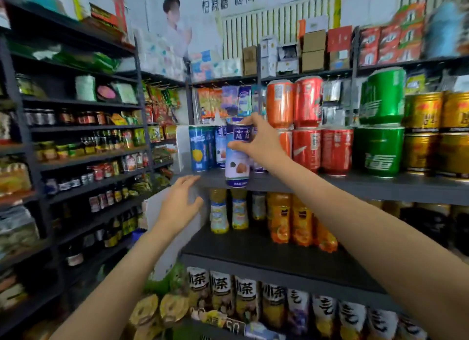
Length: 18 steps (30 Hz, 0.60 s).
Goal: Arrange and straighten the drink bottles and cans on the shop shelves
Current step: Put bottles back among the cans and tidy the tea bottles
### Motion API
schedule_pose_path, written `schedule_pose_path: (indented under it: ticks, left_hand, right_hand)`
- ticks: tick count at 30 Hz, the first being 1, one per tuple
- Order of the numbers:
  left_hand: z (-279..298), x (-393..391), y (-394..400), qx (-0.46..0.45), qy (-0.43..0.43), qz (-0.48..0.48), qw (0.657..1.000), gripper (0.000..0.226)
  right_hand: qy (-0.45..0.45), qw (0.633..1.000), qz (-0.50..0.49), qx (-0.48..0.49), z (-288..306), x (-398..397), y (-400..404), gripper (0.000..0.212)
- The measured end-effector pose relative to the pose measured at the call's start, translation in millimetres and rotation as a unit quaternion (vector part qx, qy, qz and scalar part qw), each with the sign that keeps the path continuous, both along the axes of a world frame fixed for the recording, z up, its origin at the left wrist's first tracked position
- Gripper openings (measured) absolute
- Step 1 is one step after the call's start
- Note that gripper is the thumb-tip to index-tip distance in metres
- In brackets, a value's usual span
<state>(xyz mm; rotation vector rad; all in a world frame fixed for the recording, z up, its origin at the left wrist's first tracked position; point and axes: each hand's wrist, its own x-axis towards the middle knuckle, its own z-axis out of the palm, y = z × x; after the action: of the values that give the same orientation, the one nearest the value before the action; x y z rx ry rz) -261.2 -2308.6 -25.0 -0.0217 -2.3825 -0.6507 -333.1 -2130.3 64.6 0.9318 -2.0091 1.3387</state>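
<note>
Right, centre of the frame: the right hand (pixel 256 139) grips a tall blue-and-white can (pixel 237 159) near its top, fingers curled round the front, thumb low on the left side. That can stands upright at the front edge of the grey shelf (pixel 355 184), its base overlapping the shelf lip; whether it rests on the shelf or is lifted just off it, I cannot tell. Just behind and to the left stand a blue can (pixel 199 149) with a yellow fruit picture and more blue-and-white cans (pixel 220 145). To the right, red cans (pixel 322 149) are stacked two high, with orange cans (pixel 280 103) on top at their left, then big green cans (pixel 379 149) and gold cans (pixel 431 136) toward the right edge. Lower left of centre, the left hand (pixel 181 202) is spread and relaxed, fingers straight, holding nothing, up against the shelf's left end and a white panel (pixel 162 238). Below, yellow bottles (pixel 219 212) and orange bottles (pixel 289 217) stand on the next shelf, and white-labelled tea bottles (pixel 220 291) line the bottom of the frame.
</note>
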Motion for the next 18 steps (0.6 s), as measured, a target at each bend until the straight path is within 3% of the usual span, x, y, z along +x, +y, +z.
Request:
schedule_pose_path:
  ticks: [3, 6, 11, 15, 18]
  left_hand:
    - [12, -20, -20, -0.024, -0.005, -0.01, 1.0, 0.054]
    - [15, -46, -30, 0.018, -0.02, -0.018, 0.999, 0.057]
    - [8, -85, -42, 0.03, -0.058, -0.014, 0.998, 0.061]
    - [14, -109, -47, 0.059, -0.052, -0.036, 0.996, 0.055]
    - [14, -123, -38, 0.021, -0.068, -0.018, 0.997, 0.054]
  right_hand:
    - [0.022, 0.999, -0.041, 0.016, 11, -25, -49, 0.045]
    - [0.037, 0.994, -0.076, 0.075, 13, -48, -85, 0.045]
    - [0.085, 0.973, -0.13, 0.169, 12, -78, -97, 0.048]
    - [0.194, 0.867, -0.27, 0.371, 18, -96, -86, 0.064]
    - [0.18, 0.834, -0.278, 0.442, 20, -104, -77, 0.091]
